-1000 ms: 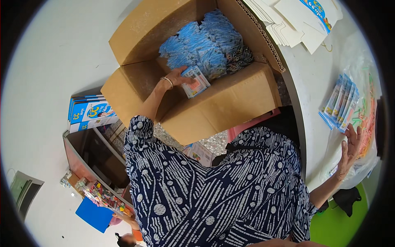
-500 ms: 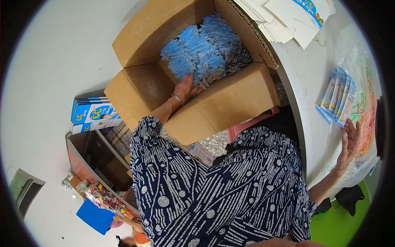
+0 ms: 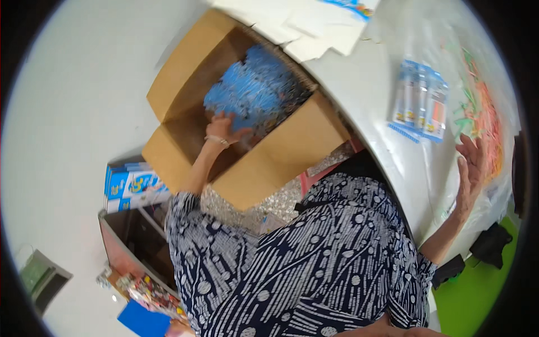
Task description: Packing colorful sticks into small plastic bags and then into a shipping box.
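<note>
My left hand (image 3: 220, 130) reaches down into an open cardboard box (image 3: 281, 165), thumb and fingers spread apart at the near edge of a heap of small blue packets (image 3: 247, 92). Some motion blur softens the hand and the heap, but I see nothing held. On the white table to the right lies a row of several blue-and-clear packets (image 3: 418, 101). My right hand (image 3: 473, 163) is just beyond their lower right corner, fingers loosely apart and holding nothing. Under and beside it spreads a clear plastic bag (image 3: 449, 191) with thin pink, orange and green sticks (image 3: 485, 123).
White card sheets (image 3: 320, 33) lie at the table's far end. Left of my left arm, blue-and-white printed cartons (image 3: 135, 185) stand beside a dark open-topped case (image 3: 140, 236). Colourful small items (image 3: 154, 295) and a blue panel (image 3: 143, 320) are at lower left.
My left hand has shifted left in the box and its fingers have spread. My right hand has come away from the packet row, leaving a gap. The whole view has turned slightly.
</note>
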A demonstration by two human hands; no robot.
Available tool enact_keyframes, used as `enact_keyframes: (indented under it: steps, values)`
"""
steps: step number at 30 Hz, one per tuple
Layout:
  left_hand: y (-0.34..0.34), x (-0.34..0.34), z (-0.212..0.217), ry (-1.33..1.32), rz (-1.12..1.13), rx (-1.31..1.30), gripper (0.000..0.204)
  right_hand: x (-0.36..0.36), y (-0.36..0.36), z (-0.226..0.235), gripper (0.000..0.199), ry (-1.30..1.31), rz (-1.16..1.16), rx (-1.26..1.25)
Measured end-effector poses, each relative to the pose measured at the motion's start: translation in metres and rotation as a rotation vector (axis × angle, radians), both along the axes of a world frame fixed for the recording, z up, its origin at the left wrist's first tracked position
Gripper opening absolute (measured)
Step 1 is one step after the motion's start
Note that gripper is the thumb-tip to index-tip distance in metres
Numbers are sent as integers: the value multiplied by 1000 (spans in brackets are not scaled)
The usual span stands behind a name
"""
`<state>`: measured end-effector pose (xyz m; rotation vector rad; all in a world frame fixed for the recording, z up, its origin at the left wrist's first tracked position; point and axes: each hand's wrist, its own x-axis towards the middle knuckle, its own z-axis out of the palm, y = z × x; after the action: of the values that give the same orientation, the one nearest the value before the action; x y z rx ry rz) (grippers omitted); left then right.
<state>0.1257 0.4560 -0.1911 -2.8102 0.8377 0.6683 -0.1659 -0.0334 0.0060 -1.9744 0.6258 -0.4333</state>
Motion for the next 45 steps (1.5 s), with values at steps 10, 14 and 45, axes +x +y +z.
enact_keyframes:
  steps: [10,14,45]
  values:
    - [-253,-22,194,48,-465,-1192,25,41,25,-28,42,-16,-31,46]
    - [-323,-13,175,92,-605,-1112,38,56,53,-35,47,-37,-76,-121]
    - [-313,-31,184,194,-563,-1256,37,71,69,-94,74,-150,-48,-405]
